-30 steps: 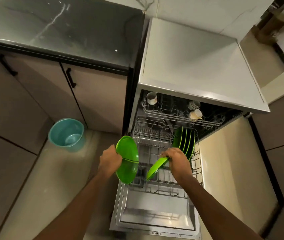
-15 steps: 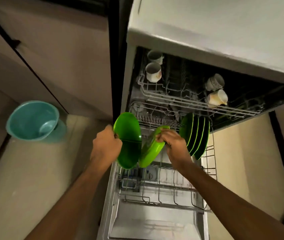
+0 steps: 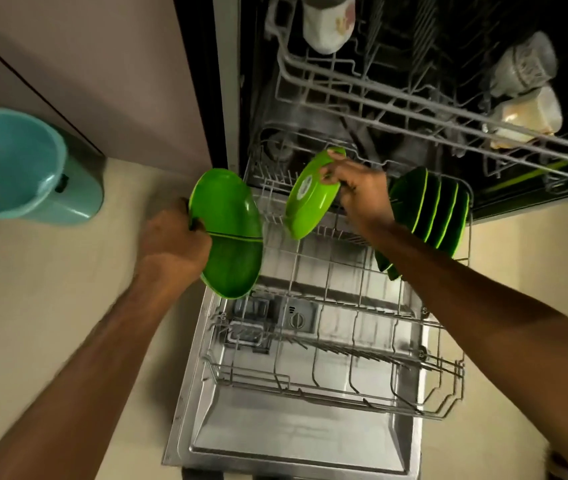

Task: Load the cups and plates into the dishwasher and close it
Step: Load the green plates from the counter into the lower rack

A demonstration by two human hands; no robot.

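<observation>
The dishwasher stands open with its door (image 3: pixel 296 441) folded down and its lower rack (image 3: pixel 338 386) pulled out. My left hand (image 3: pixel 171 244) grips two stacked green plates (image 3: pixel 230 233) by their left edge, just left of the rack. My right hand (image 3: pixel 362 192) holds a single green plate (image 3: pixel 307 195) tilted above the rack's back part. Several green plates (image 3: pixel 428 216) stand on edge at the rack's back right. White cups sit in the upper rack (image 3: pixel 397 98): one cup (image 3: pixel 327 22) at the left, two cups (image 3: pixel 525 88) at the right.
A teal bucket (image 3: pixel 23 164) stands on the beige floor at the left, against the cabinet front (image 3: pixel 95 71). The detergent compartment (image 3: pixel 275 317) shows on the inner door below the rack.
The camera has moved closer and lower over the dishwasher. My right hand has carried its plate up and away from the stack in my left hand, toward the rack's back.
</observation>
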